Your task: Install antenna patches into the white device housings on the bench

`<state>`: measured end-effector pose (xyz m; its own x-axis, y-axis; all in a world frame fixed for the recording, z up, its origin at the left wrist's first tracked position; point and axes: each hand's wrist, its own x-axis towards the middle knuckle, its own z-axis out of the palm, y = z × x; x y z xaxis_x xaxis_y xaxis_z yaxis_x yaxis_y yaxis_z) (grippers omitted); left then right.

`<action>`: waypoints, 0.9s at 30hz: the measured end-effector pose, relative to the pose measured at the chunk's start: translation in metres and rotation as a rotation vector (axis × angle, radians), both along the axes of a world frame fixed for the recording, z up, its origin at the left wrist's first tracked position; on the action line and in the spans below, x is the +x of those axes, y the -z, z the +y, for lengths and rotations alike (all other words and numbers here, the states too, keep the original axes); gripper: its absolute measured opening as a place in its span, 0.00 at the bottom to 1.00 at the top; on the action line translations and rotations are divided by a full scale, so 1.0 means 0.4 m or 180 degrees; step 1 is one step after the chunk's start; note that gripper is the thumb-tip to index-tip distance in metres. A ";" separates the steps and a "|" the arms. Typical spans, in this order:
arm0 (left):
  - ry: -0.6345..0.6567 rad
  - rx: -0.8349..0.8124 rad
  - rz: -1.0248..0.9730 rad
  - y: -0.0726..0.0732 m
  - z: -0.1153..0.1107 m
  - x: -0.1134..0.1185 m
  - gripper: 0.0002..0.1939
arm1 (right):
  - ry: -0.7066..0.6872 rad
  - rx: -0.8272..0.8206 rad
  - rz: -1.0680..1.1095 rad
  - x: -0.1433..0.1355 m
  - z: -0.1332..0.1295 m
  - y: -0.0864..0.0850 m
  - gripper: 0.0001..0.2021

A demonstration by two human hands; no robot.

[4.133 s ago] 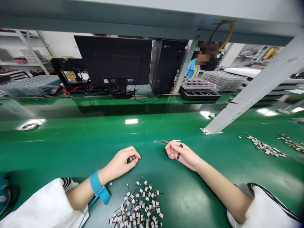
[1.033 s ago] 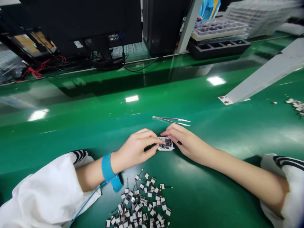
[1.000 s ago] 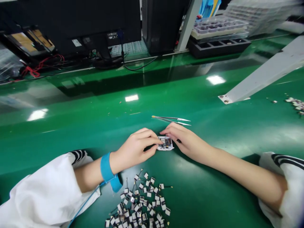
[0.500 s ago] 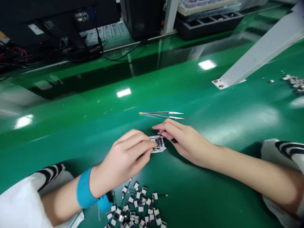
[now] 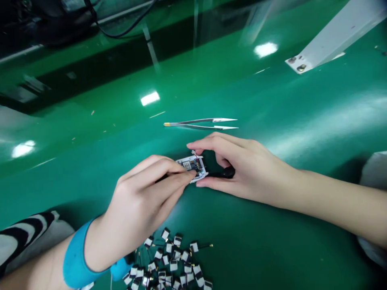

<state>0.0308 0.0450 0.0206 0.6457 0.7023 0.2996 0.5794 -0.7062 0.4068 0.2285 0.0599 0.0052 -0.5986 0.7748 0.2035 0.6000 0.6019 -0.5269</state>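
A small white-framed device with an exposed circuit board (image 5: 199, 164) lies at mid-view. My left hand (image 5: 145, 189) is closed on its left side, fingertips pressed over the board. My right hand (image 5: 242, 167) curves around the right end, thumb and index finger apart near its edges. A small black object (image 5: 229, 172) sits within the right hand, against the curled fingers; its kind is unclear. At the device's upper edge, by the right index fingertip, a small connector with a red wire (image 5: 194, 153) shows. Metal tweezers (image 5: 196, 123) with white tips lie just beyond the hands.
A pile of small black-and-white parts with thin leads (image 5: 173, 257) is spread at the near side of the green work surface (image 5: 272, 249). A white metal leg (image 5: 329, 36) stands at the upper right. Black cables (image 5: 121, 34) run along the back left.
The view has tipped down and come nearer. My right thumb and index finger have spread apart around the device's end, showing more of the black object. My left hand keeps its hold.
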 end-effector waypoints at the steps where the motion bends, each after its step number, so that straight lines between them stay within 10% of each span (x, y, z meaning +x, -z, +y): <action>1: -0.0020 0.0003 0.0001 0.000 0.000 0.001 0.08 | 0.0003 -0.0008 0.0006 0.000 0.002 0.000 0.21; 27: -0.0225 -0.0045 0.0188 -0.006 -0.001 0.015 0.07 | 0.0053 0.0002 -0.0068 -0.006 0.006 0.001 0.20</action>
<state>0.0367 0.0445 0.0232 0.6106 0.7507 0.2524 0.6509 -0.6572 0.3801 0.2261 0.0624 0.0050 -0.5897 0.7846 0.1914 0.6210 0.5921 -0.5135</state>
